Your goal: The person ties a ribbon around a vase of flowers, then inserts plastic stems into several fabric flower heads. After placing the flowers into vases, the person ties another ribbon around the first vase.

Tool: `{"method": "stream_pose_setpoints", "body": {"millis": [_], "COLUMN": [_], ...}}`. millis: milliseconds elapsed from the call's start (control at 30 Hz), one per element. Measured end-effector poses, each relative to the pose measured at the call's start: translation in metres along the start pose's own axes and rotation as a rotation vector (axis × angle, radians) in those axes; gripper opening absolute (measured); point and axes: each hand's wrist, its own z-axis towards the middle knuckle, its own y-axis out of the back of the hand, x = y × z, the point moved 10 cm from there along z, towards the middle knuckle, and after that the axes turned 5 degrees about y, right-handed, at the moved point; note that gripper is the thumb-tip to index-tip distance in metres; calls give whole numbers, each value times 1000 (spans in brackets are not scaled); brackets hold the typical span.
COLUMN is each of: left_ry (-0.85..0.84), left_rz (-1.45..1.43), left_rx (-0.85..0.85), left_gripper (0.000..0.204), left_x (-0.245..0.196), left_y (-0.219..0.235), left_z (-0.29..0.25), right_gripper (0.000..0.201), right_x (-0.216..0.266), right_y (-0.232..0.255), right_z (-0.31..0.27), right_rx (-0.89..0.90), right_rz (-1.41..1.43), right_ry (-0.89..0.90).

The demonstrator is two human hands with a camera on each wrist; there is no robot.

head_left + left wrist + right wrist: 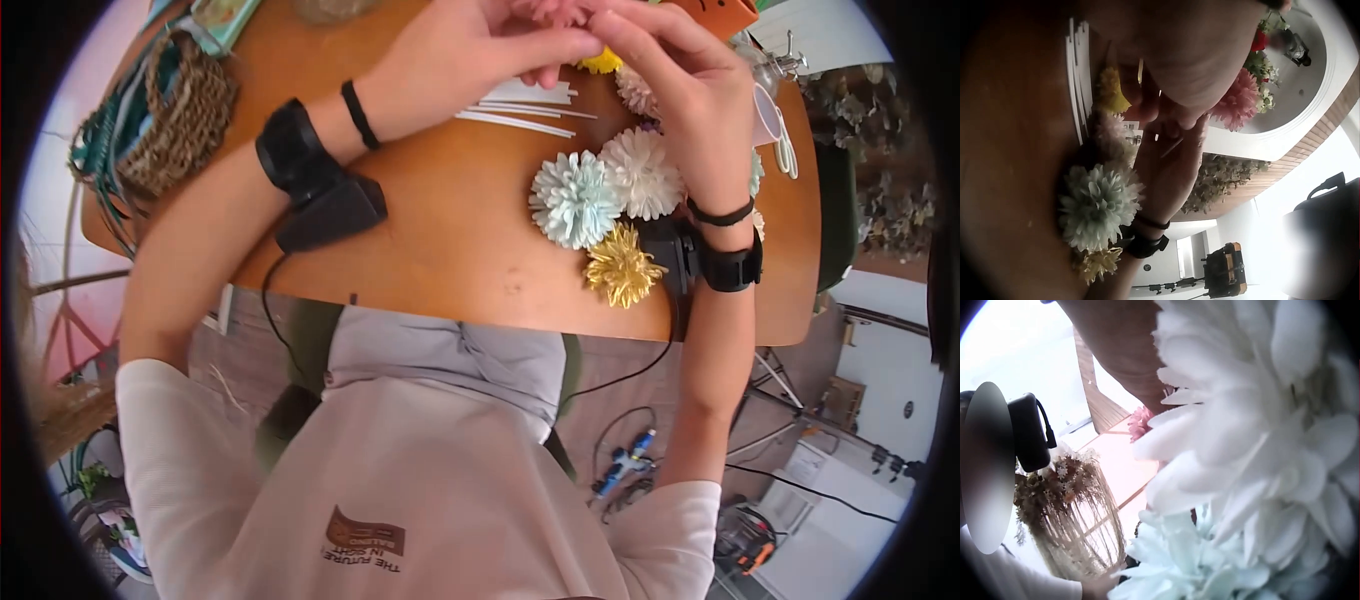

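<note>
A pink flower (556,10) (1238,101) (1140,424) is held up at the top edge of the head view, where both hands meet. My left hand (470,62) (1188,53) grips it from the left, thumb pointing right. Thumb and fingers of my right hand (692,95) (1169,178) pinch at its base from the other side. A short thin stick (1172,147) shows between the hands in the left wrist view; what it joins is hidden. Below the right hand lie a white flower (642,173) (1260,425), a pale blue flower (576,200) (1099,206) and a gold flower (623,266).
White sticks (520,120) lie on the wooden table (460,240) below the hands. A yellow flower (602,62) is beside them. A woven basket (180,130) stands at the left, an orange container (715,15) at the top right, and a glass spray bottle (775,68) near it.
</note>
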Motion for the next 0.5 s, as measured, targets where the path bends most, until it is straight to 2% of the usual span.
{"method": "stream_pose_setpoints", "body": {"millis": [100, 133, 200, 400, 500], "left_ry": [-48, -67, -89, -133, -126], "left_rz": [-56, -47, -38, 22, -57], "left_rx": [87, 87, 51, 2, -19], "left_gripper": [25, 24, 23, 21, 20], "left_x": [14, 16, 2, 8, 7], "left_y": [6, 9, 8, 20, 21], "left_z": [2, 5, -3, 4, 3], "right_gripper": [16, 12, 10, 12, 14], "right_x": [-8, -12, -16, -16, -10], "right_y": [1, 2, 6, -1, -6], "right_z": [-3, 0, 1, -4, -3], "right_rx": [-81, -74, -48, 25, 36], "right_rz": [154, 218, 122, -27, -78], "right_ry": [-162, -87, -96, -157, -159]}}
